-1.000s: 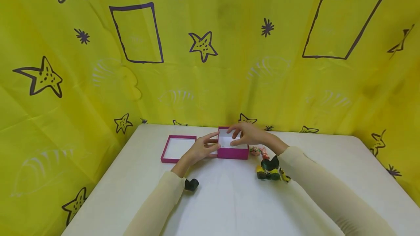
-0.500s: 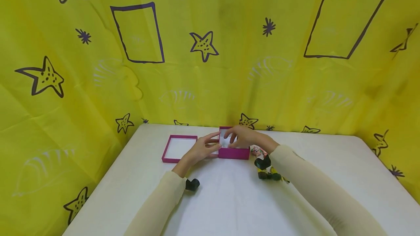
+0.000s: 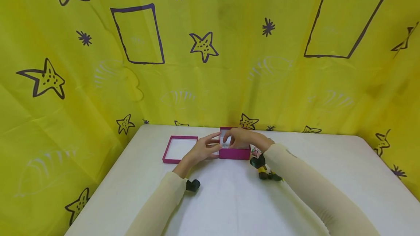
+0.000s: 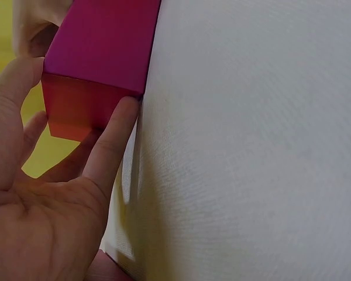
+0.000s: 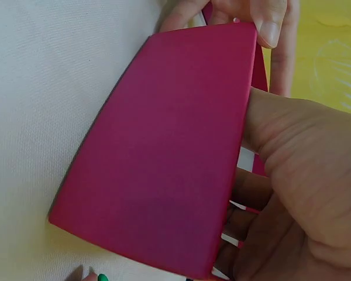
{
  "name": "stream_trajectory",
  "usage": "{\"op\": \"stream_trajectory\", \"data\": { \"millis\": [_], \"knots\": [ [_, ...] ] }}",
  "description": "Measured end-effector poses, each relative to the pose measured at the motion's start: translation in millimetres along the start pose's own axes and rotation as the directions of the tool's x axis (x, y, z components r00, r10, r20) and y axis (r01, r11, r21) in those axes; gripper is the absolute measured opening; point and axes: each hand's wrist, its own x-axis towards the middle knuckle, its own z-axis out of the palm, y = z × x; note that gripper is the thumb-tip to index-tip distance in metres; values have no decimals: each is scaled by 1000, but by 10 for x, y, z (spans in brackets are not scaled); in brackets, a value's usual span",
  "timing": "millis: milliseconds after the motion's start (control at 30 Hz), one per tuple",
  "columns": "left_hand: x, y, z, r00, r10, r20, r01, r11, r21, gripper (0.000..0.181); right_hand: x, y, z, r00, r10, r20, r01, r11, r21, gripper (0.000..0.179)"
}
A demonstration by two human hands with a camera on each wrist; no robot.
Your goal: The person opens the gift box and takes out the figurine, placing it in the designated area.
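Observation:
A magenta box (image 3: 234, 154) with a white inside stands lidless near the far side of the table. My left hand (image 3: 201, 151) rests its extended fingers against the box's left wall; in the left wrist view, fingertips (image 4: 127, 105) touch that end at its lower edge. From the right, my right hand (image 3: 241, 138) reaches over the rim with bent fingers lowered inside. The near wall (image 5: 158, 146) hides those fingertips in the right wrist view, and I cannot tell whether they hold anything. Beside the box's right end lies a small pink figure (image 3: 256, 151), partly covered by the right wrist.
The magenta-rimmed lid (image 3: 179, 161) lies white side up to the left, partly behind the left hand. A yellow and dark green toy (image 3: 267, 174) sits under the right forearm. Behind the white table (image 3: 226, 199) hangs a yellow curtain (image 3: 229, 79) with starfish drawings.
My right hand has moved slightly left and lower into the box, its fingers more bent. Its forearm now covers more of the small toys. The left hand stays at the box.

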Motion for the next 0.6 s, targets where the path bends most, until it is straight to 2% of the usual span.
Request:
{"op": "stream_trajectory", "data": {
  "millis": [233,600],
  "knots": [
    [6,2,1,1000,-1,-2,1,1000,0,62,34,-26,24,1000,22,3,-22,999,-23,27],
    [4,7,13,1000,6,3,-6,1000,1,61,66,-20,77,999,34,-7,-34,999,43,24]
  ]
}}
